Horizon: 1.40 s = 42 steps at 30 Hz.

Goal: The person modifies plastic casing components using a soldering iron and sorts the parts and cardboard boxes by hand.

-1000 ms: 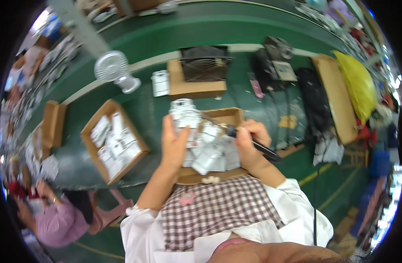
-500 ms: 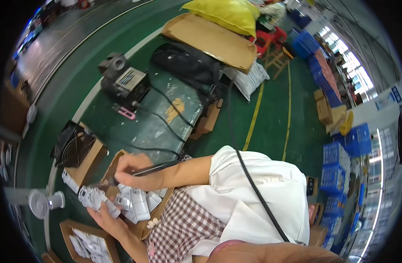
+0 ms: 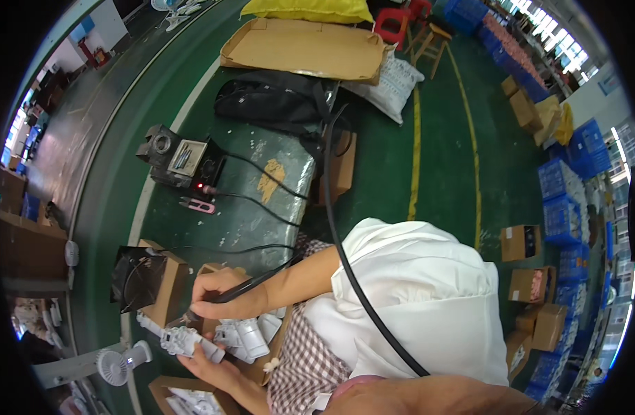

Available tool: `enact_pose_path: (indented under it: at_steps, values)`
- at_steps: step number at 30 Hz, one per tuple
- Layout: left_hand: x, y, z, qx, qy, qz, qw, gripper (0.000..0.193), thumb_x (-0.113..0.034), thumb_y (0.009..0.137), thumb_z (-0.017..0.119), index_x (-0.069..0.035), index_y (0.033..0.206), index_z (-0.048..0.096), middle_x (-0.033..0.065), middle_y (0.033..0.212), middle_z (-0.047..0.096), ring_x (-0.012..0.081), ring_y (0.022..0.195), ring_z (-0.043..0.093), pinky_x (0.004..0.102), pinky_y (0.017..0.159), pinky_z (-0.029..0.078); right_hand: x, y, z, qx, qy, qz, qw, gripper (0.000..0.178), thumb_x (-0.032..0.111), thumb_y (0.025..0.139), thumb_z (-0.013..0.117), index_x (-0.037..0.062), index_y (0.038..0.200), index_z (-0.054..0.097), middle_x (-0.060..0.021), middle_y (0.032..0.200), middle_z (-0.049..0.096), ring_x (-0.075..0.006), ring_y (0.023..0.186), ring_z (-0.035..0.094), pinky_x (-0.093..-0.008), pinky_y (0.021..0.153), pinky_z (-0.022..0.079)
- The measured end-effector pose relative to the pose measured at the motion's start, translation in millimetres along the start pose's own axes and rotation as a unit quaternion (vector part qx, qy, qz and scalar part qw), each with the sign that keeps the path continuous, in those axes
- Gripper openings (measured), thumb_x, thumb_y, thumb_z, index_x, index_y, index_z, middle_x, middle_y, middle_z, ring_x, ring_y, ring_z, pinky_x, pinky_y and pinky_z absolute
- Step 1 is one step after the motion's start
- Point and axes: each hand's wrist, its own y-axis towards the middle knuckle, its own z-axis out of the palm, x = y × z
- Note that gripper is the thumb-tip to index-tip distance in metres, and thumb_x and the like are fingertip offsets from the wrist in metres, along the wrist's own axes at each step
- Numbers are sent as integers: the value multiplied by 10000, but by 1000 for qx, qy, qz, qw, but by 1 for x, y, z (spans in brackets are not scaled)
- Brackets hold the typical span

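Observation:
My right hand grips a black pen-shaped soldering iron, its tip pointing down to the left at a white plastic part. My left hand holds that part from below, next to a cardboard tray with several more white plastic parts. A black cable runs across the green workbench to a black soldering station with a red light.
A black mesh-fronted unit sits in a cardboard box left of my hands, a small white fan below it. A black bag, flat cardboard and yellow sack lie further along. Blue crates and cartons stand on the floor.
The view has swung round to the right, showing more floor and crates. My right hand keeps the soldering iron and my left hand stays on the white part.

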Motion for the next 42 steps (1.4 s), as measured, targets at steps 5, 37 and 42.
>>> enact_pose_path:
  at_steps: [5, 37, 42]
  values:
    - [3, 0, 4, 27, -9, 11, 1000, 437, -109, 858, 493, -22, 1275, 397, 118, 1045, 579, 183, 790, 610, 240, 486, 449, 1, -2, -5, 2, 1, -2, 1000, 198, 199, 842, 631, 23, 780, 565, -52, 667, 583, -124, 602, 541, -276, 549, 426]
    - [-8, 0, 2, 3, -76, -32, 997, 243, -67, 887, 488, -28, 1116, 418, 93, 966, 581, 156, 738, 621, 231, 482, 497, 3, -5, -3, 116, 7, 43, 992, 77, 57, 877, 559, 16, 853, 498, -70, 787, 551, -79, 609, 507, -225, 558, 426]
    - [-5, 0, -4, 20, -71, -27, 997, 243, -52, 896, 473, -25, 1122, 389, 97, 1005, 572, 132, 768, 609, 239, 507, 496, 1, -9, -1, 105, -13, 55, 993, 77, 58, 861, 603, 16, 841, 542, -36, 706, 565, -61, 604, 511, -223, 534, 416]
